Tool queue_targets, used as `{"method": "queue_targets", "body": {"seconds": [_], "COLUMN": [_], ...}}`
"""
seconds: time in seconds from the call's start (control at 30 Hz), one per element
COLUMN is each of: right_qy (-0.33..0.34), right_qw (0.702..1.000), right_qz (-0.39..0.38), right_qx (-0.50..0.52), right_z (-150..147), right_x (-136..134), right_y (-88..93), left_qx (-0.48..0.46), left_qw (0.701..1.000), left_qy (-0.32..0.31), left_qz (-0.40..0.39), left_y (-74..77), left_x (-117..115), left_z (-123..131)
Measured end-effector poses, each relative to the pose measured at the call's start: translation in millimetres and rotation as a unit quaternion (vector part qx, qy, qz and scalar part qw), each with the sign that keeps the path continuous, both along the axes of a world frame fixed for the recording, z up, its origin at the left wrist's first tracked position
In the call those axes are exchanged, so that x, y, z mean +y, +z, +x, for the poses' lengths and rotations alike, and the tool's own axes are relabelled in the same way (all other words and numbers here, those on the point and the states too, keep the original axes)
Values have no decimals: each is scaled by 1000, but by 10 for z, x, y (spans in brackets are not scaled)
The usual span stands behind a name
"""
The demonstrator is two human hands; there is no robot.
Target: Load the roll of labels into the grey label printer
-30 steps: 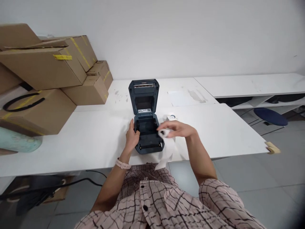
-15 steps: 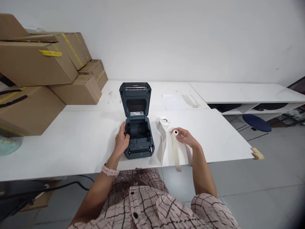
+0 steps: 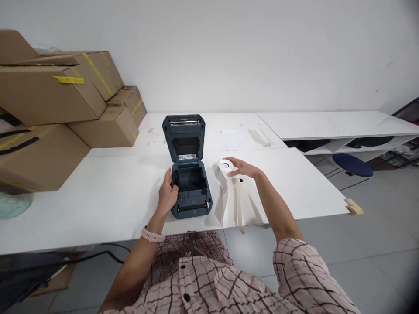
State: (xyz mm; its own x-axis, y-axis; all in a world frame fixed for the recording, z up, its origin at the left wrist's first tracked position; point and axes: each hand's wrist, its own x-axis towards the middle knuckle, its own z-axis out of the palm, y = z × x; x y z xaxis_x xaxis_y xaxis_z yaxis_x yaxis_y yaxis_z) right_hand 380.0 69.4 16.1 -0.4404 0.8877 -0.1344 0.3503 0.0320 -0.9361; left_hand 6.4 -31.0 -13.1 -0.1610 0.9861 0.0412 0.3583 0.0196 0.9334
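Observation:
A dark label printer (image 3: 191, 192) stands on the white table with its lid (image 3: 185, 137) raised and its roll bay bare. My left hand (image 3: 167, 194) is closed on the printer's left side, thumb over the rim. To the right, a white label roll (image 3: 225, 165) stands on end, its loose strip trailing to the table's front edge. My right hand (image 3: 244, 168) has its fingers and thumb around that roll. Just below the hand is a smaller roll (image 3: 241, 180) with a dark core; its yellowish strip (image 3: 239, 205) hangs over the front edge.
Cardboard boxes (image 3: 49, 93) with yellow tape are piled at the left. Paper sheets (image 3: 233, 139) lie behind the rolls. A roll of tan tape (image 3: 354, 207) sits at the table's right corner. Beyond it stands a blue stool (image 3: 352, 165), beside a shelf unit (image 3: 340, 124).
My right hand has left the smaller roll and moved up and left onto the larger label roll. My left hand stays on the printer. The view has shifted slightly.

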Motion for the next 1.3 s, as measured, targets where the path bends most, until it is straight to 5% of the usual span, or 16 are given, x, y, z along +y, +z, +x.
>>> {"method": "queue_targets", "body": {"seconds": [0.2, 0.37, 0.47, 0.63, 0.8, 1.07, 1.3], "right_qy": [-20, 11, 131, 248, 259, 265, 193], "right_qw": [999, 993, 976, 874, 829, 861, 882], "right_qz": [33, 94, 165, 252, 277, 235, 322], "right_qx": [37, 76, -59, -333, -411, -365, -285], "right_z": [-216, -542, -1028, -1823, -2073, -2018, -1704], "right_x": [78, -42, -97, -126, -44, -9, -700], "right_y": [6, 483, 834, 1089, 1023, 568, 588], "left_qx": [4, 24, 32, 24, 19, 6, 7], "left_qw": [1000, 1000, 999, 999, 999, 1000, 1000], "left_qy": [3, 3, 8, 16, 14, 5, 6], "left_qz": [-7, -13, -9, -22, -26, -15, -4], "left_y": [82, 165, 179, 213, 253, 194, 173], "left_x": [-44, -75, -79, -91, -108, -88, -87], "left_z": [39, 69, 80, 99, 106, 98, 101]}}
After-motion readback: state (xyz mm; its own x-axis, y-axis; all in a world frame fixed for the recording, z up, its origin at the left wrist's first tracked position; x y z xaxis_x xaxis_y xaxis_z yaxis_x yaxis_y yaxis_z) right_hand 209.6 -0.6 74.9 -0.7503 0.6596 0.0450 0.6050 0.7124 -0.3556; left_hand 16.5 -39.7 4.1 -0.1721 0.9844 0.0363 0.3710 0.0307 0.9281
